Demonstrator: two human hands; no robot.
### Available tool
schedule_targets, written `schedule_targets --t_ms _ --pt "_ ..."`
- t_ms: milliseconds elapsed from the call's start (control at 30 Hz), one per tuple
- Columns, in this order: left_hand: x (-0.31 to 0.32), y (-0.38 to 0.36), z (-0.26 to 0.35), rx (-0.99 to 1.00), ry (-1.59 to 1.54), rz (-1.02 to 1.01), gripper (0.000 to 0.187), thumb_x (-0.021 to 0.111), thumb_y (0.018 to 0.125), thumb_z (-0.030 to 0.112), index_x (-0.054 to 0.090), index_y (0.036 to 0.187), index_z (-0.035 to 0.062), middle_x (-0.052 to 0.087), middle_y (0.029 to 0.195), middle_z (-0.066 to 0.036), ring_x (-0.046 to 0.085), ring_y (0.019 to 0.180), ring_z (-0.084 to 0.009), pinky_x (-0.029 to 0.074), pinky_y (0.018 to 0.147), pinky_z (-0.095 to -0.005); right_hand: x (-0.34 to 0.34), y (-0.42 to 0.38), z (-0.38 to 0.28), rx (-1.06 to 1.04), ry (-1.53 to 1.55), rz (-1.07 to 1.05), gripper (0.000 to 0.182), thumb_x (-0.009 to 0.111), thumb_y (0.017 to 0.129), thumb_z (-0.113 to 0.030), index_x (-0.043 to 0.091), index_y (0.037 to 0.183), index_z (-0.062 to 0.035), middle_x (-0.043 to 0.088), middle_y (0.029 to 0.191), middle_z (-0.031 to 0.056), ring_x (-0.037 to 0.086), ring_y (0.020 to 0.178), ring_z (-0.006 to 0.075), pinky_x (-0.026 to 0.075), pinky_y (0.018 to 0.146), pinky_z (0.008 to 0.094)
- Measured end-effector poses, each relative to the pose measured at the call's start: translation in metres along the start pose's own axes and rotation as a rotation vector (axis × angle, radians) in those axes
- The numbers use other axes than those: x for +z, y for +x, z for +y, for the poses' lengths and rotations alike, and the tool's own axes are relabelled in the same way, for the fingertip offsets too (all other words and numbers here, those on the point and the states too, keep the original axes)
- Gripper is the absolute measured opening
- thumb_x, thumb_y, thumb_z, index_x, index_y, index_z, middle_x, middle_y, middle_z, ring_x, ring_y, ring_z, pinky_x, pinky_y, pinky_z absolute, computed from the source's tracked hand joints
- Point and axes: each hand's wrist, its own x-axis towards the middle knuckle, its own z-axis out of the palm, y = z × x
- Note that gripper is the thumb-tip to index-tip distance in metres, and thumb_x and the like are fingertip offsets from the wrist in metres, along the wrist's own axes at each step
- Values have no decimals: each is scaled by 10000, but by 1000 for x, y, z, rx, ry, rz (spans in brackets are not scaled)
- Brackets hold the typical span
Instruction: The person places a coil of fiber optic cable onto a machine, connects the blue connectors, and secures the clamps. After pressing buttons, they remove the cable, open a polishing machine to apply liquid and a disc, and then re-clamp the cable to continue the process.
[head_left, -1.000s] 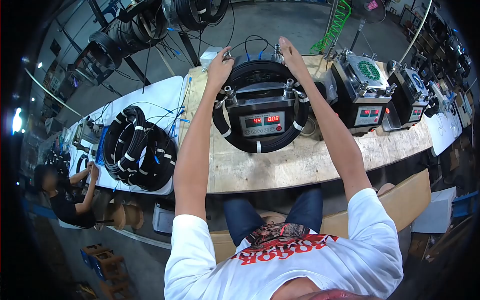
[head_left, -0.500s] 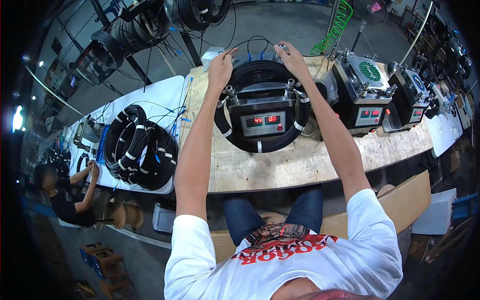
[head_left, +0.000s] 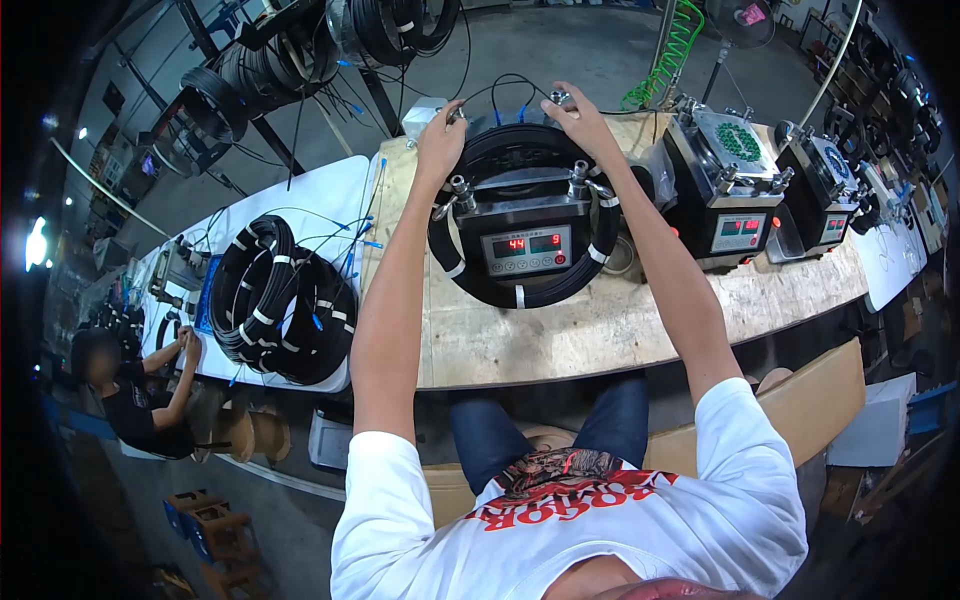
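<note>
A black coil of cable (head_left: 520,296), banded with white tape, hangs around a metal machine whose red digital display (head_left: 527,249) faces me. At the machine's far left corner, my left hand (head_left: 440,145) is closed with its fingertips on a metal clamp knob (head_left: 457,115). My right hand (head_left: 583,122) pinches the matching metal knob (head_left: 560,97) at the far right corner. Between my hands a thin black cable loop with blue-tipped ends (head_left: 524,108) rises behind the coil. Two silver clamp posts (head_left: 579,177) stand at the machine's near corners.
More black coils (head_left: 265,300) lie on a white table to the left, where a co-worker (head_left: 140,400) sits. Two similar machines (head_left: 738,220) with green and blue pieces on top stand to the right on the wooden bench (head_left: 640,330). Cable reels hang at the back left.
The right number on the display has gone from 0.0 to 9. My left fingers have drawn in slightly around the far left knob; my right hand has barely shifted.
</note>
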Motion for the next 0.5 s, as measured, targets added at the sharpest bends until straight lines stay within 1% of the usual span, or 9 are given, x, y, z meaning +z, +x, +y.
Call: schedule_targets --t_ms 100,200,300,333,400,500 --pt "2 4 -10 40 -26 -18 484 520 919 212 614 1390 150 715 1125 -147 673 1048 -280 479 963 -359 -1 -1 -3 13 -3 -25 714 656 953 -511 506 1467 -40 703 1112 227 673 1071 298 498 964 379" --pt "2 4 -11 46 -104 -48 506 528 909 162 596 1411 149 706 1114 -134 665 1028 -263 477 958 -338 0 0 -4 36 28 -42 737 577 992 -568 481 1499 -41 663 1272 246 630 1197 302 461 1032 368" --pt "0 3 -9 57 -122 -46 514 524 910 127 589 1419 148 698 1100 -133 660 999 -252 478 942 -327 1 3 3 48 110 -37 737 431 1037 -631 483 1507 -65 648 1167 118 576 954 210 476 855 317" --pt "1 3 -9 63 -116 -40 514 522 911 118 589 1420 147 695 1095 -135 659 990 -249 478 936 -325 1 3 3 78 105 -31 754 403 1035 -652 486 1506 -69 639 1141 110 558 937 203 468 834 311" --pt "0 1 -6 7 -118 -36 504 518 918 125 591 1416 148 697 1075 -140 660 974 -250 480 928 -331 1 3 0 138 97 -19 792 348 1030 -694 493 1506 -78 623 1089 95 522 905 187 453 794 299" --pt "-2 -1 1 -37 -104 -37 494 518 926 146 594 1414 151 702 1052 -150 664 961 -256 484 920 -348 -6 2 -9 220 120 -128 834 376 1020 -694 448 1529 -37 560 1461 207 536 1327 297 389 1099 343"
